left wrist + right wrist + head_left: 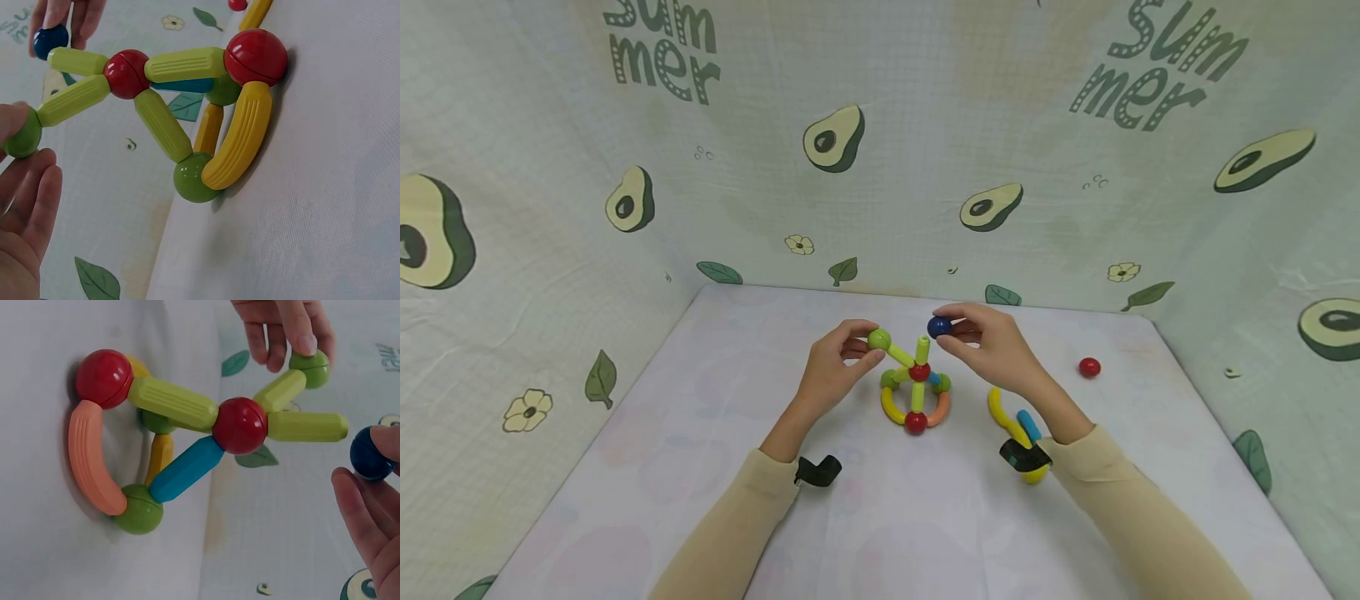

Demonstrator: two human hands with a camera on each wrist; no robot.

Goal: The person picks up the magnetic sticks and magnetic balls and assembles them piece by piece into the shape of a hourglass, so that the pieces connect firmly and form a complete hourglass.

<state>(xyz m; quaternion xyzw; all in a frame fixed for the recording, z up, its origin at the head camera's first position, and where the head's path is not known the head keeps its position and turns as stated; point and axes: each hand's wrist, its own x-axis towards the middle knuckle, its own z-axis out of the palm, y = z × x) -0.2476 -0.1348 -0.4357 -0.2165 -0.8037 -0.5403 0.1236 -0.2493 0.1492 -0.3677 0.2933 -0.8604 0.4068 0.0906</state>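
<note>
A structure of coloured rods and balls stands on the table, with curved yellow rods (pixel 244 137) and an orange curved rod (pixel 90 456) as its base. Straight rods lean up to a red ball (pixel 240 425) in the middle. From that ball one light green rod (pixel 306 426) points straight up, and another slants left to a green ball (pixel 879 339). My left hand (pixel 838 367) pinches this green ball between thumb and fingers. My right hand (pixel 988 343) pinches a dark blue ball (pixel 370 455) close beside the free end of the upright rod, a small gap between them.
Right of the structure, under my right wrist, lie yellow curved pieces (pixel 997 408) and a blue rod (pixel 1028 427). A loose red ball (pixel 1089 367) sits farther right. Behind the table hangs a cloth printed with avocados (pixel 835 138).
</note>
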